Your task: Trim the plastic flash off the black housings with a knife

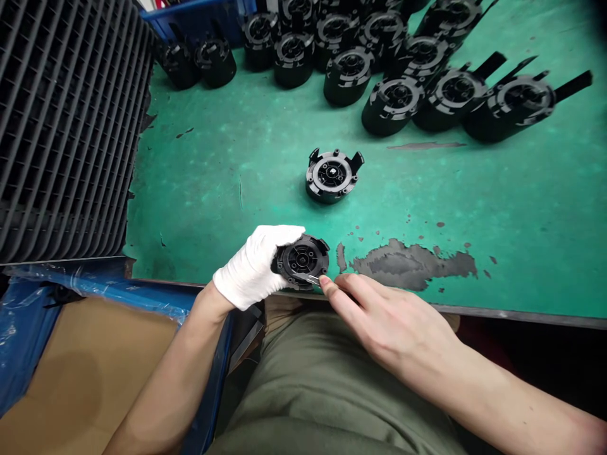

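Note:
My left hand, in a white glove, is wrapped round the left side of a round black part at the front edge of the green table. The part's ringed face is turned up. My bare right hand pinches a thin metal tool, whose tip lies at the lower right rim of that part. Farther back on the table, a second round black part with upright tabs stands by itself. The palm side of each hand is hidden.
Several black cylindrical housings stand along the back of the table. A stack of black grids rises at the left. Below it is a cardboard-lined blue box. A blue bin sits at the back left.

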A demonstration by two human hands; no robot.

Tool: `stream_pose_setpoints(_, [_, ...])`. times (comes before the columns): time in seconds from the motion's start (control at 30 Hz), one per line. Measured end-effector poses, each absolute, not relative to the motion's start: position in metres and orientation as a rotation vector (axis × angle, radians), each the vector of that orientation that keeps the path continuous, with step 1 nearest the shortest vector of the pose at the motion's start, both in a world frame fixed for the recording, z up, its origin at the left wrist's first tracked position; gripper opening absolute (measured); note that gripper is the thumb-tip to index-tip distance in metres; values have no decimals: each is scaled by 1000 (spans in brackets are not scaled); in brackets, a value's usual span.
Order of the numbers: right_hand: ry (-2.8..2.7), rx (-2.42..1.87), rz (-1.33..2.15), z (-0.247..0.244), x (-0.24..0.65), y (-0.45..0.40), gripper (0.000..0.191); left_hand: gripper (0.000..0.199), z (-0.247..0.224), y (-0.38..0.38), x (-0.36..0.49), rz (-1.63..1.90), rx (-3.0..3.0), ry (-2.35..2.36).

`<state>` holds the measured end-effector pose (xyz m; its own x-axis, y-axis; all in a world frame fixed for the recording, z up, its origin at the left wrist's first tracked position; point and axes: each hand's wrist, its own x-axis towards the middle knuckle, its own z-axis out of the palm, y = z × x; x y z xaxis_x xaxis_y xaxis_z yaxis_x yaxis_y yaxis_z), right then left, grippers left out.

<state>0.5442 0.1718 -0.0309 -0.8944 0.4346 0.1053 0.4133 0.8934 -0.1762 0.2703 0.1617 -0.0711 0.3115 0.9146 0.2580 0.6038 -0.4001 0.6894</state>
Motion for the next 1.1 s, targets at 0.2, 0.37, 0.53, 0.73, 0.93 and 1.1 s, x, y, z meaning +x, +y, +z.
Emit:
stream_pose_setpoints(0.2, [-2666, -883, 591, -40, 552, 167, 27, 58, -67, 161, 274, 875, 2125, 1400])
stream_pose_setpoints(0.37, [-2668, -870, 632, -41, 551, 163, 34, 63, -65, 160, 274, 889, 2109, 1436])
stream_pose_setpoints(0.53, [-2749, -806, 286, -29, 547, 174, 33, 70, -69, 157, 274, 924, 2155, 1441])
stream_pose_setpoints(0.73, [-2757, -755, 256, -27, 546, 181, 32, 56, -64, 159, 278, 940, 2128, 1452])
stream_pose_setpoints(0.93, [-2759, -711, 279, -28, 548, 184, 30, 58, -64, 164, 278, 825, 2002, 1441])
stream_pose_setpoints(1.1, [-2767, -695, 292, -29, 550, 186, 29, 59, -67, 163, 276, 766, 1958, 1460])
